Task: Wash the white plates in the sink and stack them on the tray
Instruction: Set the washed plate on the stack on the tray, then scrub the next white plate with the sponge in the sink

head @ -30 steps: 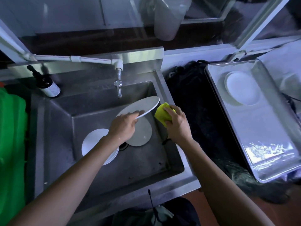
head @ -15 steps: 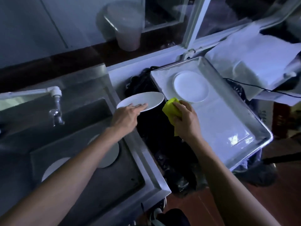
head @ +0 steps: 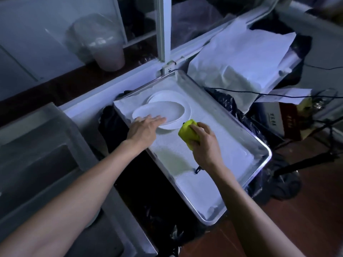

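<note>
We see a makeshift kitchen wash-up corner: a steel sink (head: 46, 145) set in a steel desk (head: 115, 210), a metal tray (head: 241, 151) beside it, a window frame (head: 161, 34) behind, black bags (head: 163, 210) and cables (head: 259, 92) around.

A person holds a white plate (head: 160, 113) over a metal tray (head: 256, 145) beside a steel sink (head: 46, 145).

The left hand (head: 143, 129) grips the plate's near rim, fingers lying flat on top, the plate tilted above a second white plate (head: 174, 95) lying in the tray's far end. The right hand (head: 203, 143) clutches a yellow sponge (head: 187, 131) just beside the plates, over the tray's white liner. Black plastic bags (head: 148, 191) lie between sink and tray; white paper (head: 239, 58) is heaped behind.
</note>
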Tool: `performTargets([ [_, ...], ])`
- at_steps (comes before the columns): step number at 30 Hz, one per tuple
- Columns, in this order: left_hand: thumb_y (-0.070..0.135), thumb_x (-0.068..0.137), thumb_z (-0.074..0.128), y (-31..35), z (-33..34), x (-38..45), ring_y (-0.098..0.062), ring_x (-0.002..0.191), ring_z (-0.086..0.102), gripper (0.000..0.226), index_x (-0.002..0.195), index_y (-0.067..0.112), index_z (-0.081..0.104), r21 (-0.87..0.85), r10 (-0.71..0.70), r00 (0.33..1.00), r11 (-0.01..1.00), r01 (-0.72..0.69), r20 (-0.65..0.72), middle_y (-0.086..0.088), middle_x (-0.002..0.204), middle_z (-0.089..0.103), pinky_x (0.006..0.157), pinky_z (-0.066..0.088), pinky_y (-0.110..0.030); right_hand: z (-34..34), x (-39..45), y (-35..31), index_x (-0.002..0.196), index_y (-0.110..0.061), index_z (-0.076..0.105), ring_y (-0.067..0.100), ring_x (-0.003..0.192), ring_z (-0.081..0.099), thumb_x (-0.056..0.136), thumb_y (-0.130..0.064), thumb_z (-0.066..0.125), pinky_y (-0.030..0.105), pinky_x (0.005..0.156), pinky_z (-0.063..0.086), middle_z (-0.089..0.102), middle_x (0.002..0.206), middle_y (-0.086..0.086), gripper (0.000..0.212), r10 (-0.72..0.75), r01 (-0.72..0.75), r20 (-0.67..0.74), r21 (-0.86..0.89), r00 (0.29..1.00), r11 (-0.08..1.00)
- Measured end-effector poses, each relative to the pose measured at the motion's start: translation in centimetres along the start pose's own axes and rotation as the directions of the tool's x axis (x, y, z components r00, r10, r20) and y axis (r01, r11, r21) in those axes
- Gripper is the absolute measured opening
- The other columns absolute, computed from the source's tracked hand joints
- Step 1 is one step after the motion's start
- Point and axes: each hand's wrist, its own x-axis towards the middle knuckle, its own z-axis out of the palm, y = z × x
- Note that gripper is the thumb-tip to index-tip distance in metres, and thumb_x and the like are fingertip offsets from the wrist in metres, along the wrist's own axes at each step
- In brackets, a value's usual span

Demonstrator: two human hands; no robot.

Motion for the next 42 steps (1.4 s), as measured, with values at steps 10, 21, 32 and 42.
performTargets([
  [10,-0.001,0.089,0.055,2.1,3.6,5.9,-0.027,0.135,0.047,0.064,0.146,0.028,0.049,0.111,-0.016,0.999,0.994,0.011,0.052,0.005,0.150,0.052,0.103,0.037,-0.046,0.5,2.3,3.6,0.133,-0.019,0.060,0.029,0.121,0.048,0.084,0.000,0.064,0.036,0.096,0.043,0.048,0.145,0.001,0.053,0.035,-0.035,-0.006,0.046,0.999,0.998],
  [21,0.012,0.095,0.050,1.8,6.7,7.0,-0.030,0.153,0.011,0.079,0.160,0.028,0.009,0.321,-0.008,0.974,0.945,-0.066,0.225,0.003,0.168,0.010,0.120,0.021,-0.052,1.3,2.6,5.0,0.134,-0.020,0.059,0.026,0.124,0.046,0.083,-0.002,0.065,0.034,0.096,0.041,0.047,0.145,-0.001,0.054,0.049,-0.051,0.033,0.070,0.998,0.996],
  [32,0.024,0.106,0.040,1.1,8.1,6.2,-0.034,0.154,-0.001,0.064,0.160,0.026,0.007,0.304,0.012,0.958,0.947,-0.103,0.288,-0.001,0.169,0.000,0.120,0.013,-0.061,2.0,1.9,5.3,0.135,-0.019,0.059,0.027,0.123,0.047,0.082,0.001,0.063,0.035,0.096,0.044,0.046,0.145,-0.001,0.056,0.051,-0.054,0.043,0.065,0.998,0.996],
  [42,0.022,0.103,0.040,1.4,7.2,4.0,-0.025,0.150,0.025,0.046,0.150,0.023,0.042,0.217,0.004,0.980,0.975,-0.049,0.200,0.001,0.160,0.036,0.119,0.021,-0.045,2.3,1.0,4.1,0.136,-0.018,0.059,0.028,0.126,0.047,0.083,0.005,0.063,0.036,0.102,0.042,0.047,0.146,0.002,0.058,0.081,-0.084,0.031,0.112,0.996,0.990],
])
